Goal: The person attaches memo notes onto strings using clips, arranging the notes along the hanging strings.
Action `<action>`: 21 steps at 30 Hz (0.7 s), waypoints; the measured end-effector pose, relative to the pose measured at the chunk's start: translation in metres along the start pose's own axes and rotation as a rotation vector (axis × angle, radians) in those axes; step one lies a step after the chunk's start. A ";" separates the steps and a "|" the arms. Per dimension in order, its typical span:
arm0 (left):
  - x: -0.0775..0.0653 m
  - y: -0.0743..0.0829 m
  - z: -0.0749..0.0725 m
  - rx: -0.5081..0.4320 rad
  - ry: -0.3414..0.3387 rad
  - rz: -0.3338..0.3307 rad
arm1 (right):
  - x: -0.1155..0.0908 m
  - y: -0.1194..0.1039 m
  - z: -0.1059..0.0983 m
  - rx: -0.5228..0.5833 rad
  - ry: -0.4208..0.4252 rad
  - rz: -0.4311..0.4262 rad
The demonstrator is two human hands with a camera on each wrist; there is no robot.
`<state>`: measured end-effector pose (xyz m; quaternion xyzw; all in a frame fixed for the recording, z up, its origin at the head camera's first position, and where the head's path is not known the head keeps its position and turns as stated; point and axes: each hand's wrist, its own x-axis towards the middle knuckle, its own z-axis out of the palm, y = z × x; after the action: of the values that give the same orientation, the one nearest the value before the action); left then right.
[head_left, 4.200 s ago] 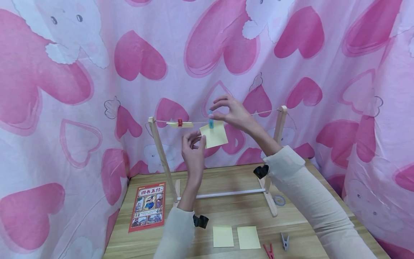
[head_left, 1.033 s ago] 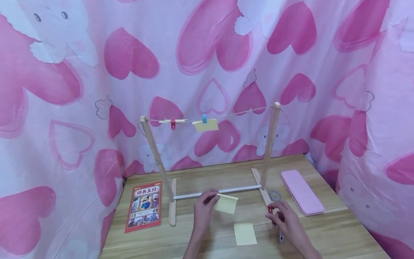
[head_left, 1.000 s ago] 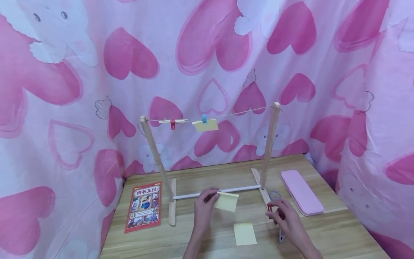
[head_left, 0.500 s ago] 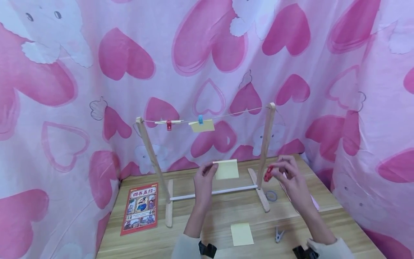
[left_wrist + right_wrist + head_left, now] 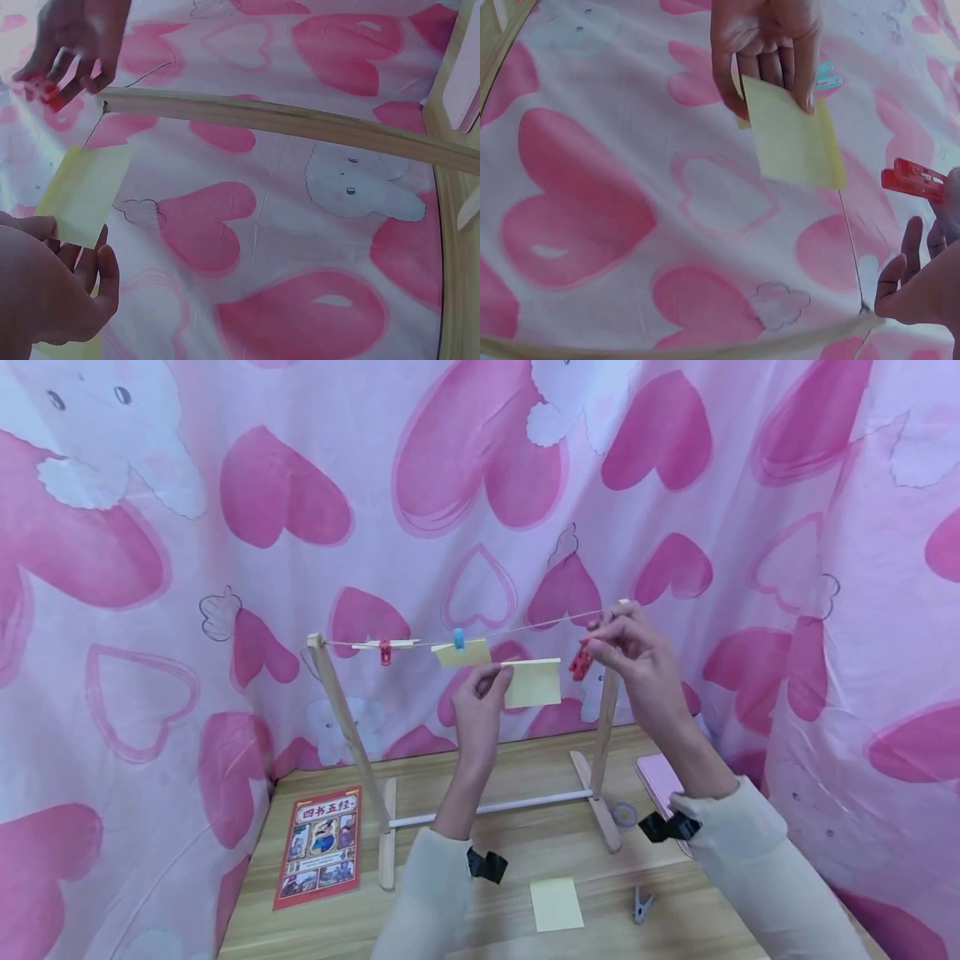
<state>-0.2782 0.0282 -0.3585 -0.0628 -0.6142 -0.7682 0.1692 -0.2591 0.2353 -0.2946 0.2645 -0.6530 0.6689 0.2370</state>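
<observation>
My left hand point(image 5: 480, 710) pinches the upper left corner of a yellow sticky note point(image 5: 534, 685), held up just below the string point(image 5: 540, 624) of a wooden frame. In the right wrist view the note point(image 5: 791, 139) has its top edge folded over. To its right, my right hand point(image 5: 637, 660) pinches a red clothespin point(image 5: 581, 660), apart from the note. On the string hang two more notes: one under a red clothespin point(image 5: 386, 652) at the left, the other point(image 5: 465, 654) under a blue clothespin point(image 5: 459, 639).
On the table lie another sticky note point(image 5: 557, 904), a grey clothespin point(image 5: 642, 906), a roll of tape point(image 5: 624, 814) and a red booklet point(image 5: 318, 847). A pink case point(image 5: 660, 781) is partly behind the right arm. The frame's wooden posts point(image 5: 348, 727) flank the string.
Both hands have risen from near the table to the string, the left carrying a note and the right a red clothespin. Earlier, both hands were at the note under the blue clothespin.
</observation>
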 end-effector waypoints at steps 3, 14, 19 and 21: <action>0.006 0.004 0.006 -0.007 0.029 -0.009 | 0.020 -0.001 0.009 0.030 -0.009 0.015; 0.022 0.006 0.014 -0.066 0.133 -0.011 | 0.061 0.009 0.025 -0.038 -0.025 0.029; 0.026 0.008 0.017 -0.076 0.162 -0.016 | 0.073 0.015 0.032 -0.106 -0.046 0.002; 0.026 0.008 0.018 -0.086 0.165 -0.017 | 0.075 0.017 0.034 -0.119 -0.056 -0.017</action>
<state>-0.3020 0.0391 -0.3384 -0.0014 -0.5650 -0.7980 0.2097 -0.3255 0.1981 -0.2575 0.2742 -0.6957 0.6192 0.2396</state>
